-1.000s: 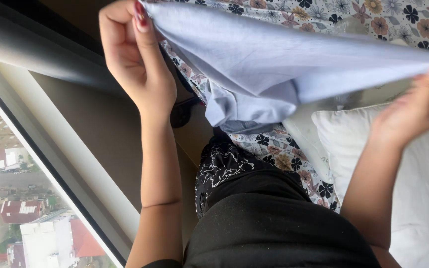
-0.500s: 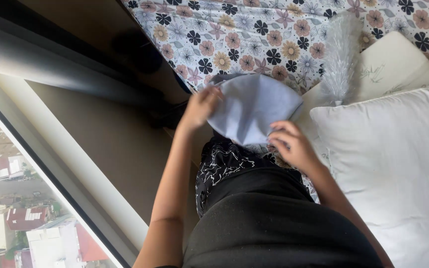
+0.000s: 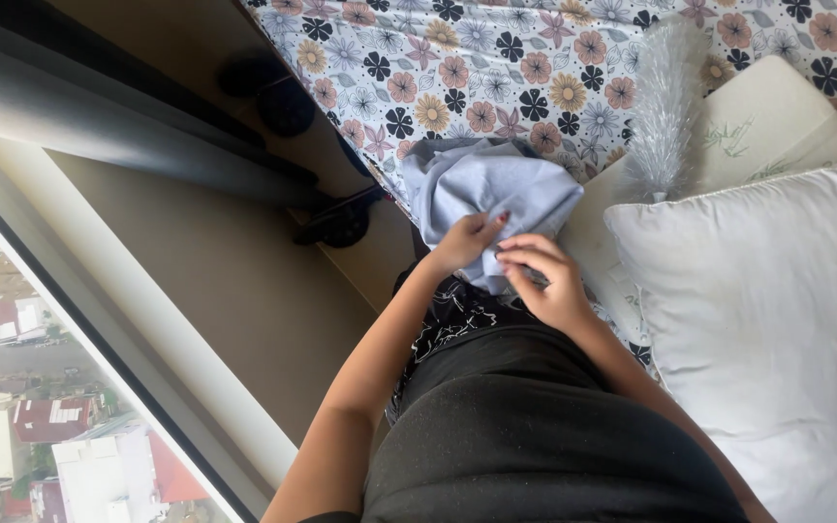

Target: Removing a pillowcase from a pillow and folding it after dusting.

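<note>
A pale blue-grey cloth (image 3: pixel 491 189) lies bunched on the near edge of a bed with a flowered sheet (image 3: pixel 496 77). My left hand (image 3: pixel 465 242) pinches the cloth's lower edge between thumb and fingers. My right hand (image 3: pixel 544 281) grips the same edge just to the right, fingers curled over the fabric. Both hands sit close together above my lap, in front of my dark clothing.
A large white pillow (image 3: pixel 777 329) fills the right side, with a cream pillow (image 3: pixel 758 126) behind it and a silvery feathery duster (image 3: pixel 666 107) upright between them. A brown floor (image 3: pixel 215 281), dark slippers (image 3: pixel 336 223) and a big window (image 3: pixel 21 387) lie to the left.
The cloth was held up wide and stretched between raised hands; it now lies gathered on the bed, with both hands lowered and brought together at its near edge.
</note>
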